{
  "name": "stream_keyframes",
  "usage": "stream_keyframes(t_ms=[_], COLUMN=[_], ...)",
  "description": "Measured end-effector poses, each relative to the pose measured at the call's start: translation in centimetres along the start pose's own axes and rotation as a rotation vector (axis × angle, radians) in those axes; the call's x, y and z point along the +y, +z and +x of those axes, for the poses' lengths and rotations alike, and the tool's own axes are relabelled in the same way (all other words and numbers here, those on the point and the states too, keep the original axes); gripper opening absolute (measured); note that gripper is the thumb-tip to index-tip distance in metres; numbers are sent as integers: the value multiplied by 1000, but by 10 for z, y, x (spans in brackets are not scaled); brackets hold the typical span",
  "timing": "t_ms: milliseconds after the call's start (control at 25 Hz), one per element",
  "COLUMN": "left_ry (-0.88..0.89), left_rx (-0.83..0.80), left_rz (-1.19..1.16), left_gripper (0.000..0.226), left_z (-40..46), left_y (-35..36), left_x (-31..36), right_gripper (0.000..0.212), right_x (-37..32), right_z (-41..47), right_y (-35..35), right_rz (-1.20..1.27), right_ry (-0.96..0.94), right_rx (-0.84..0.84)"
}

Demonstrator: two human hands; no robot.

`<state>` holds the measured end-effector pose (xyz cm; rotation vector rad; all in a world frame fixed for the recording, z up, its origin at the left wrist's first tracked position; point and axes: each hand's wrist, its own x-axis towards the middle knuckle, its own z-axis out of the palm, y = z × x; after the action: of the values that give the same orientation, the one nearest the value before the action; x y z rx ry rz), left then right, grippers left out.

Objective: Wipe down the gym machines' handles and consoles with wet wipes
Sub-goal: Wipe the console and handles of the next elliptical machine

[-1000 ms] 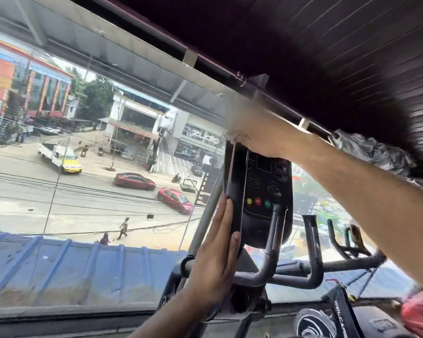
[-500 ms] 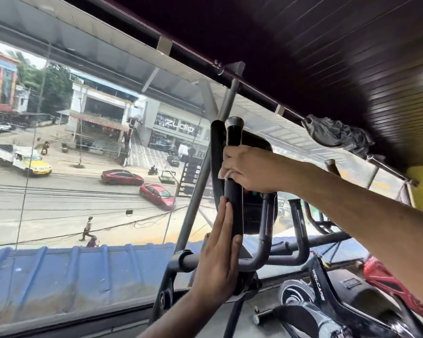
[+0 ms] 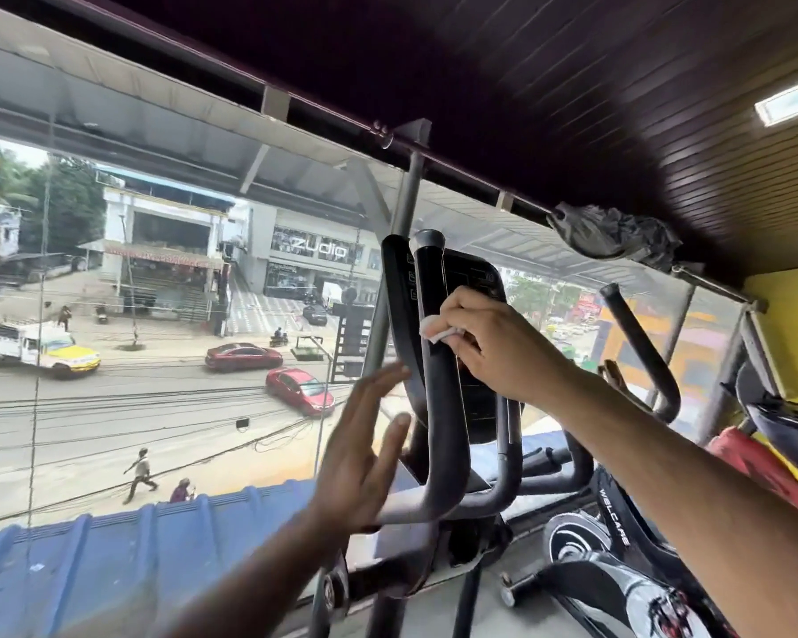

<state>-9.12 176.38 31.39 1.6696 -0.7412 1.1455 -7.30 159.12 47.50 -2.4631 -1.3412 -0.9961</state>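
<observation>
Gym window wall, street beyond glass. Handle upright at centre, console just behind it. Right hand at 1 o'clock of centre, fingers curled round handle, pinching wipe against it. Left hand at 7 o'clock, fingers straight, spread, holding nothing, just beside handle. Risk: small wipe may slip from pinch on downstroke; lower bend and console could go unwiped.
</observation>
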Motion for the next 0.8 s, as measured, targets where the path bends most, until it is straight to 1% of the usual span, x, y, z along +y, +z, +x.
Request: stream_keyframes(t_ms=[80, 120, 200, 240, 320, 400, 520, 640, 720, 800], left_ry=[38, 50, 73, 91, 158, 236, 306, 376, 362, 316], left_rx=[18, -15, -85, -126, -227, -286, -281, -299, -293, -254], left_rz=[212, 297, 392, 410, 423, 480, 531, 600, 607, 576], left_gripper=[47, 51, 56, 58, 59, 58, 52, 49, 48, 48], left_z=[74, 113, 170, 185, 195, 195, 202, 212, 212, 207], left_y=[-32, -43, -44, -36, -19, -7, -8, -14, -14, -11], left_x=[-28, -36, -42, -43, -42, -43, -48, -56, -57, -56], right_gripper=[20, 20, 21, 22, 23, 23, 24, 22, 22, 22], right_x=[1, 0, -1, -2, -5, -4, 0, -2, -6, -12], right_z=[-7, -11, -16, -17, -19, -20, -17, -7, -8, -23], right_y=[7, 12, 20, 22, 22, 16, 9, 19, 30, 36], right_rz=[19, 20, 18, 16, 5, -14, -42, -30, -38, 13], right_ry=[31, 49, 62, 68, 65, 52, 57, 46, 71, 96], right_rx=[47, 75, 125, 138, 118, 94, 152, 181, 210, 241])
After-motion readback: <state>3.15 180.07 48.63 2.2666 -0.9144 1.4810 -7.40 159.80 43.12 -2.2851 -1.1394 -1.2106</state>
